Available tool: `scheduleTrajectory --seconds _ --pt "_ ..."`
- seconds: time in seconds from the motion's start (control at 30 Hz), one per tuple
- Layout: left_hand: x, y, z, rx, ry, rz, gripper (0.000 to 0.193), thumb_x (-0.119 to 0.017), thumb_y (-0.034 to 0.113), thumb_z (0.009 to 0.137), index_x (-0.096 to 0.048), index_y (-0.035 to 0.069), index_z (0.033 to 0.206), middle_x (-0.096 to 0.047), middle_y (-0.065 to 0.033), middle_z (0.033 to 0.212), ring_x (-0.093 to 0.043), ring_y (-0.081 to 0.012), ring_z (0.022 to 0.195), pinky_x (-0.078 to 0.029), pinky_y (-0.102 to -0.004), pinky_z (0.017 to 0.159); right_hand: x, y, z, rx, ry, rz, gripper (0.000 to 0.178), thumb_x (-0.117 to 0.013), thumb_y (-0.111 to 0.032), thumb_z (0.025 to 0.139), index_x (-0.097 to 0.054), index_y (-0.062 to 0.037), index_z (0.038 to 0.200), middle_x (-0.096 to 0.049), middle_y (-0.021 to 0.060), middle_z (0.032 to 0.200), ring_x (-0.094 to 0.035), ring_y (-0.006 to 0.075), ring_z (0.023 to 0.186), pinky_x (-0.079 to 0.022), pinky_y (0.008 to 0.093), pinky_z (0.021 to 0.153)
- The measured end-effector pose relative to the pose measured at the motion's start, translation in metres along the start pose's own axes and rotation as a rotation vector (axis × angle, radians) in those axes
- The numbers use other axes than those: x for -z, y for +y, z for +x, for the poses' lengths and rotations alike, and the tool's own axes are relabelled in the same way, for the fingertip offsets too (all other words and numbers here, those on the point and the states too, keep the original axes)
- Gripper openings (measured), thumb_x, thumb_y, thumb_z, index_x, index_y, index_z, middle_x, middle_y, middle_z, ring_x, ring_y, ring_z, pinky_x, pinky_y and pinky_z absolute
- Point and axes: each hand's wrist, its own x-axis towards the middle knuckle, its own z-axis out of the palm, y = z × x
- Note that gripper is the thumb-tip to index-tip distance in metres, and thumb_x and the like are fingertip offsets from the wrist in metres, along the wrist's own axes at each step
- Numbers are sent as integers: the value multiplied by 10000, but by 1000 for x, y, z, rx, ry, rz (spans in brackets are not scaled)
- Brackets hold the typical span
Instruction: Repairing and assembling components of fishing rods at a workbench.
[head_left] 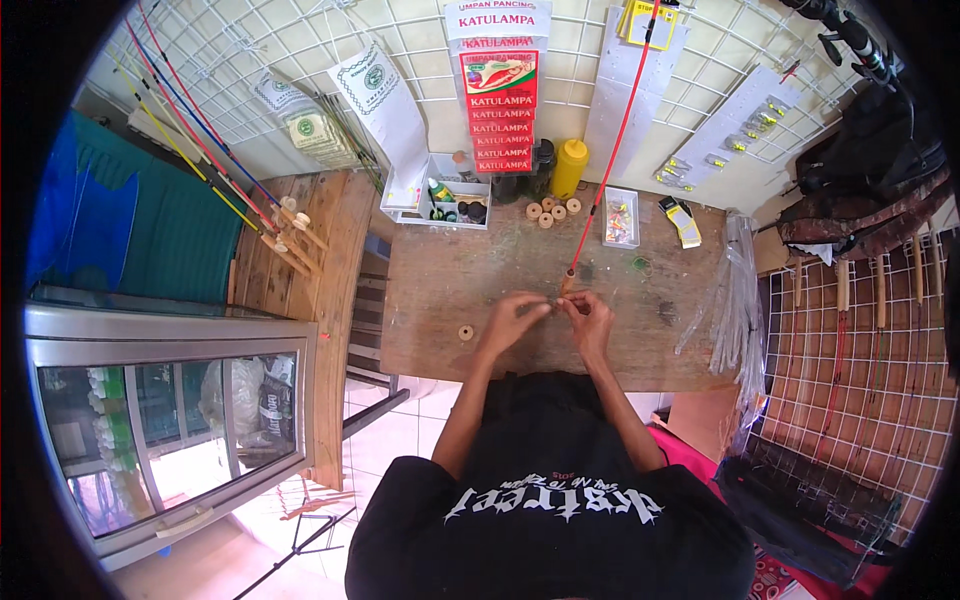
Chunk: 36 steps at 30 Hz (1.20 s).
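A thin red fishing rod (613,150) stretches from the middle of the table up toward the wall, its short cork handle (568,284) nearest me. At the handle's lower end my right hand (589,322) is closed, thumb and fingers pinching it. My left hand (518,316) curves in from the other side, fingertips and thumb meeting in a pinch just beside the right fingertips. What the left fingers hold is too small to make out. A loose cork ring (466,332) lies on the table to the left of my left hand.
On the wooden table (440,275) stand several cork rings (546,220), a yellow squeeze bottle (570,168), a white organizer box (440,220) and a clear tub of small parts (621,218). Clear plastic sleeves (735,300) hang over the right edge. More rods (205,170) lean at left.
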Motion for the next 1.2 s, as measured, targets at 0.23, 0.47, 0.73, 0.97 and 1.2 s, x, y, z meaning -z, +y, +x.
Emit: scheduleTrajectory --seconds 0.23,0.47,0.73,0.97,1.2 --pt "58 -43 -48 183 375 396 343 -753 240 753 -666 30 1010 -639 -188 998 -591 -353 1011 -465 -404 899 2 3 -1 -34 -41 -22 143 -761 -94 765 -695 6 843 -696 98 722 -663 137 653 -512 277 607" --pt "66 -72 -76 275 230 571 340 -791 124 672 -666 47 979 -603 -189 969 -582 -363 996 -495 -427 834 1 1 -1 -31 -66 42 200 -760 -88 774 -660 5 919 -692 74 787 -653 120 698 -516 255 636" --pt "75 -40 -72 390 339 -64 330 -769 49 730 -673 52 1046 -686 -75 919 -641 -135 832 -502 -254 761 11 -34 -12 47 -33 36 331 -729 -36 772 -589 -14 1072 -658 114 984 -631 189 880 -498 314 757" --pt "78 63 -54 143 172 -328 303 -699 -26 796 -645 8 1091 -678 -58 964 -633 -107 876 -503 -247 814 13 -111 -9 694 -141 55 348 -650 -9 820 -568 -46 1156 -614 154 1106 -577 323 1047 -440 402 910" --pt "86 125 -50 -19 67 -385 337 -695 -41 798 -620 -19 1125 -664 -89 1025 -633 -122 911 -506 -266 841 14 -148 0 430 -594 192 259 -525 -122 945 -562 -29 1183 -629 156 1096 -593 326 1046 -447 389 902"
